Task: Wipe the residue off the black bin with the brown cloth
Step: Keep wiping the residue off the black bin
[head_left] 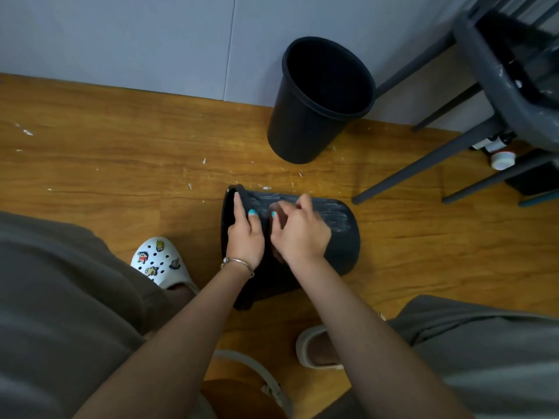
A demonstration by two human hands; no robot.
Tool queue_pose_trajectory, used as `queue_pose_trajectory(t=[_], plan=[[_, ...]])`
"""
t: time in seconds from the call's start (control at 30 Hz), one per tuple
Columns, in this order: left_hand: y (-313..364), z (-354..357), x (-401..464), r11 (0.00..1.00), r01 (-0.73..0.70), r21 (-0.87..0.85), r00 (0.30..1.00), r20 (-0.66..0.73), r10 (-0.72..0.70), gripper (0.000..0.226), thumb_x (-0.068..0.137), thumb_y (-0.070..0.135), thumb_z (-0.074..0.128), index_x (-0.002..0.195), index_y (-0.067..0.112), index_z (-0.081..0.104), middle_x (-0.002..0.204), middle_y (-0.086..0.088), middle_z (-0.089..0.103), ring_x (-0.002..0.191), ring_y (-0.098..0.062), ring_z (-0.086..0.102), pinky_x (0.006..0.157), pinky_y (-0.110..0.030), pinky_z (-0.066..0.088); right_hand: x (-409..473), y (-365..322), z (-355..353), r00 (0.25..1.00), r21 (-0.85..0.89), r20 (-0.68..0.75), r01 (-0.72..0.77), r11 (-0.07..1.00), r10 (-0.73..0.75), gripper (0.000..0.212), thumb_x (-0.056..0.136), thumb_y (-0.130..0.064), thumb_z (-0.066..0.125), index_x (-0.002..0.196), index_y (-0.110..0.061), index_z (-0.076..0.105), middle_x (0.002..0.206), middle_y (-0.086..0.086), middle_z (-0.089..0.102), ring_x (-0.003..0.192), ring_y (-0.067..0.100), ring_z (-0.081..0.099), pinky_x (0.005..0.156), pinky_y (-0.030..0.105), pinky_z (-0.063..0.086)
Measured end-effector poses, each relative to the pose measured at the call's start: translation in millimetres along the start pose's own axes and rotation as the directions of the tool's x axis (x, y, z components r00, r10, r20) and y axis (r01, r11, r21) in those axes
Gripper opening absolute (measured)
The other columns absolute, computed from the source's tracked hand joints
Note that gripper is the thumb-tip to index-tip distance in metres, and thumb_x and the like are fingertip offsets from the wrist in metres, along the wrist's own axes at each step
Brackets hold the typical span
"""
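A black bin lies on its side on the wooden floor between my feet, its mouth to the left, with whitish smeared residue across its upper side. My left hand grips the rim, thumb over the outside and fingers at the opening. My right hand presses on the bin's side just right of the left hand. It is closed on a brown cloth, which shows only as a blurred brownish patch under the fingers.
A second black bin stands upright against the grey wall. A grey chair is at the right, with small bottles under it. White flecks litter the floor. My white clog is left of the bin.
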State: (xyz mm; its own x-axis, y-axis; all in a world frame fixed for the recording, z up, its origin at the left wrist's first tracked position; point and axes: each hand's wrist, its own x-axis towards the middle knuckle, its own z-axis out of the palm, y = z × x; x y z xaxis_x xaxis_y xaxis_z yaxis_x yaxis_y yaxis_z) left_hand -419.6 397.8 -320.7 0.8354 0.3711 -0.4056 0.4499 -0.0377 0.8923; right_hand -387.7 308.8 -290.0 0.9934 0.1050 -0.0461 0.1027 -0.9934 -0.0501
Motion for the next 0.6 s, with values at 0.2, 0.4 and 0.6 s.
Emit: queue_pose_trajectory(t=[0.2,0.4,0.6], plan=[[2.7,-0.2,9.7,1.000,0.009,0.010,1.000,-0.013,-0.008,0.057,0.103,0.025,0.030,0.153,0.023,0.003,0.069,-0.003,0.052,0.056,-0.011,0.047,0.046,-0.015,0.036,-54.5,31.2,18.6,0.953,0.093,-0.092,0.298,0.950,-0.290,0.033,0.083,-0.041,0.066,0.114,-0.027,0.066,0.104,0.000,0.051,0.080,0.018,0.060,0.055,0.029,0.051],[3.9,0.4,3.0,0.999,-0.018,0.045,0.999,-0.030,0.019,0.057,0.102,0.022,0.032,0.153,0.020,0.005,0.067,-0.003,0.051,0.056,-0.014,0.049,0.044,-0.014,0.038,-2.2,11.4,-2.5,0.999,0.042,0.046,0.008,0.999,-0.010,0.034,0.094,-0.048,0.050,0.124,-0.034,0.058,0.122,-0.001,0.043,0.097,0.020,0.059,0.072,0.031,0.046],[6.8,1.0,1.7,1.000,0.014,0.017,1.000,-0.015,-0.013,0.057,0.103,0.025,0.031,0.153,0.023,0.003,0.067,-0.005,0.051,0.056,-0.014,0.048,0.048,-0.021,0.037,-2.7,7.5,-0.2,0.998,0.114,-0.016,-0.052,0.992,0.054,0.035,0.093,-0.045,0.053,0.126,-0.034,0.056,0.124,-0.001,0.041,0.105,0.020,0.054,0.076,0.032,0.051]])
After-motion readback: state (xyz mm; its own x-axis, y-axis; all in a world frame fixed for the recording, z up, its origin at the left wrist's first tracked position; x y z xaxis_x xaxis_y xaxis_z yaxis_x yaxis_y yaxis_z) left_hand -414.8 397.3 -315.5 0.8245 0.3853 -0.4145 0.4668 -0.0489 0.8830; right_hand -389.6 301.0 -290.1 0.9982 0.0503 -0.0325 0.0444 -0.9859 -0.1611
